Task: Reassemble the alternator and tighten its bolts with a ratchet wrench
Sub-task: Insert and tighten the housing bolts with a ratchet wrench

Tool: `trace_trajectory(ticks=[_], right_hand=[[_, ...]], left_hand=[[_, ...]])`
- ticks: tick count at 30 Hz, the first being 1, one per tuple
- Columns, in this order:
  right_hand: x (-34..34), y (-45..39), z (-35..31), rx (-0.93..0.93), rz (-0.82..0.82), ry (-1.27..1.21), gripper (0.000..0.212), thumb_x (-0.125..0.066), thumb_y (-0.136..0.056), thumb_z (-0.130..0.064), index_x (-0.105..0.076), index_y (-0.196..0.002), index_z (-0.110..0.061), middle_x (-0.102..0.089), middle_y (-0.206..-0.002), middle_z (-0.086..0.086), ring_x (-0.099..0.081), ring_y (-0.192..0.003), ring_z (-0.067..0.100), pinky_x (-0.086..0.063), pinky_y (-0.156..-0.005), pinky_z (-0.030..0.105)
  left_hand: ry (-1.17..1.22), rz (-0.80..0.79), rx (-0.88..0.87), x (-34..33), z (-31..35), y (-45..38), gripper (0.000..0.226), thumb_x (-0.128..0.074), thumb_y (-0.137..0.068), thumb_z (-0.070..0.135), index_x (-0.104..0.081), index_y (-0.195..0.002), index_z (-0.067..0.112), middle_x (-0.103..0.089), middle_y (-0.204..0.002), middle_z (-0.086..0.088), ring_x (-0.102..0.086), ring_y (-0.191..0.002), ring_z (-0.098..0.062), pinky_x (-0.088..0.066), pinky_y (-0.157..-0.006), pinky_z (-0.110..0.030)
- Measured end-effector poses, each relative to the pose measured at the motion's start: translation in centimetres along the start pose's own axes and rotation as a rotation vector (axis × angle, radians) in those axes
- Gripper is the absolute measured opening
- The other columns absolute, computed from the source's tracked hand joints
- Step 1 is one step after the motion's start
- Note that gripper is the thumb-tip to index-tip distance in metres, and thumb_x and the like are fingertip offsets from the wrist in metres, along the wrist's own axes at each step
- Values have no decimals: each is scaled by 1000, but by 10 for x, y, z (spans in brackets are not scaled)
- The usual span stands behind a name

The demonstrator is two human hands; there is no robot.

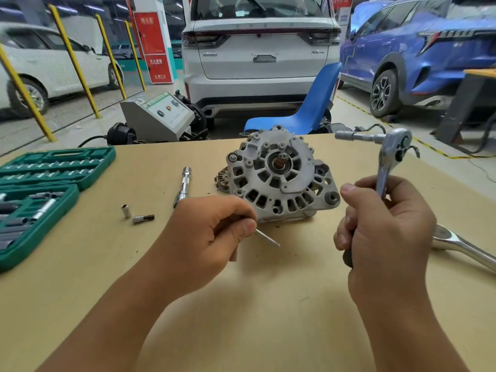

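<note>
The grey alternator stands on the tan table with its shaft end facing me. My left hand pinches a thin long bolt, whose tip points right, just in front of the alternator. My right hand grips the handle of a ratchet wrench held upright to the right of the alternator. A long extension with a socket sticks out left from the wrench head.
A green socket case lies open at the left. An extension bar, a loose socket and a bit adapter lie between it and the alternator. A second ratchet lies at the right. Blue chair behind the table.
</note>
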State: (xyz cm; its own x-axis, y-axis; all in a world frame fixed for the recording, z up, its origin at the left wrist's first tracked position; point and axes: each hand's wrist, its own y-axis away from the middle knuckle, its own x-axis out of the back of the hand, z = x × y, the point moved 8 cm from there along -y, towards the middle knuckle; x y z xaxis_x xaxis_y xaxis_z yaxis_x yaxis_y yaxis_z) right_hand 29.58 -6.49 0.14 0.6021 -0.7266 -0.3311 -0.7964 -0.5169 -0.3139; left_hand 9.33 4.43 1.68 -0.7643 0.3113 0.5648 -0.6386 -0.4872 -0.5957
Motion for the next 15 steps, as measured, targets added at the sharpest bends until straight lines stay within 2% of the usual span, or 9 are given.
trace_trajectory(ticks=[2,6,10,13,15], right_hand=[[0,0,2,-1,-2,33,14,-71,-76,-26,-58,-70,-27,-37,-62,11,-33,-53,32,-26,-47,22],[-1,1,4,-3,-4,57,12,-70,-75,-27,-59,-71,-26,-37,-64,12,-34,-55,33,-27,-49,25],[-2,0,4,-4,-3,65,12,-71,-74,-28,-59,-72,-26,-39,-64,12,-35,-55,32,-27,-49,26],[-1,0,4,-8,3,62,12,-71,-74,-28,-59,-72,-26,-39,-65,12,-35,-56,33,-28,-51,29],[0,0,4,-9,12,63,12,-71,-73,-28,-59,-72,-25,-39,-66,13,-35,-58,34,-29,-52,34]], left_hand=[[92,130,-15,10,3,0,16,-65,-94,8,-71,-102,21,-66,-73,6,-65,-51,-16,-49,-51,-20],[108,376,-17,28,7,2,19,-65,-95,9,-69,-108,22,-68,-78,4,-64,-54,-14,-49,-52,-17],[17,406,-26,25,13,2,11,-66,-94,8,-72,-100,14,-64,-66,8,-62,-54,-10,-48,-54,-16],[-61,370,-73,20,19,0,8,-68,-94,10,-74,-97,13,-65,-71,10,-63,-57,-11,-51,-55,-25],[-105,368,-99,19,22,-1,8,-68,-94,12,-76,-95,9,-65,-75,11,-62,-61,-8,-51,-58,-26]])
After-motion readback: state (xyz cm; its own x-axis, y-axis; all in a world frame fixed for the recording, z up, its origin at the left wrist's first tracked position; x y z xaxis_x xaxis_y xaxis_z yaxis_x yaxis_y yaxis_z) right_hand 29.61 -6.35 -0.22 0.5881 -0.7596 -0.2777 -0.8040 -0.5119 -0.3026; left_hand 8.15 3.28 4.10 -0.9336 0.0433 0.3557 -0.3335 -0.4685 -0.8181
